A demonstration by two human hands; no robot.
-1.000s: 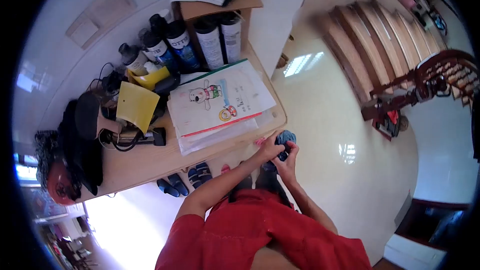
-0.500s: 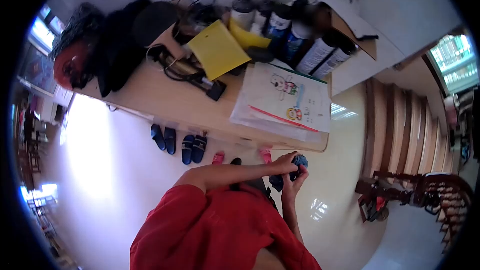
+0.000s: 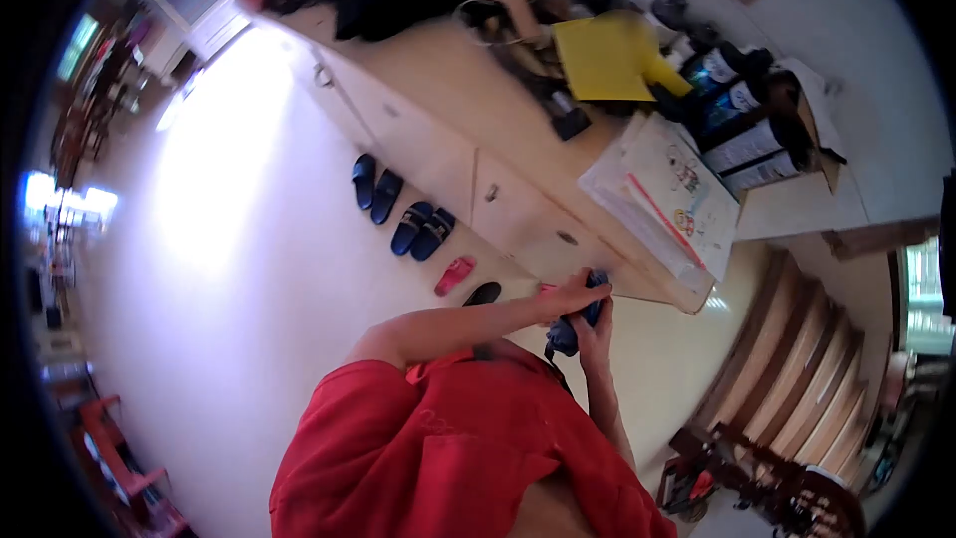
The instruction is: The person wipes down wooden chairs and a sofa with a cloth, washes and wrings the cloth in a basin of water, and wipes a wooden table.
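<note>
Close in front of my red shirt, both hands hold a dark blue, elongated fabric bundle [image 3: 564, 338] that looks like a folded umbrella. A thin dark strap hangs from its lower end. My left hand [image 3: 575, 295] is closed around its upper part, coming in from the left. On the right side, my right hand [image 3: 596, 331] grips it with the fingers wrapped round. Parts of the bundle are hidden behind the fingers. The cabinet's front corner is just beyond my hands.
A wooden cabinet [image 3: 418, 90] carries a yellow sheet [image 3: 603, 60], papers with drawings [image 3: 687, 194] and several dark-capped bottles [image 3: 747, 154]. Blue slippers [image 3: 423, 230] and a pink slipper [image 3: 455, 276] lie on the floor before it. Stairs [image 3: 787, 339] rise at the right.
My view has turned, so the cabinet now runs diagonally and has shifted up and right. Both hands still hold the bundle, which shows more of its length now.
</note>
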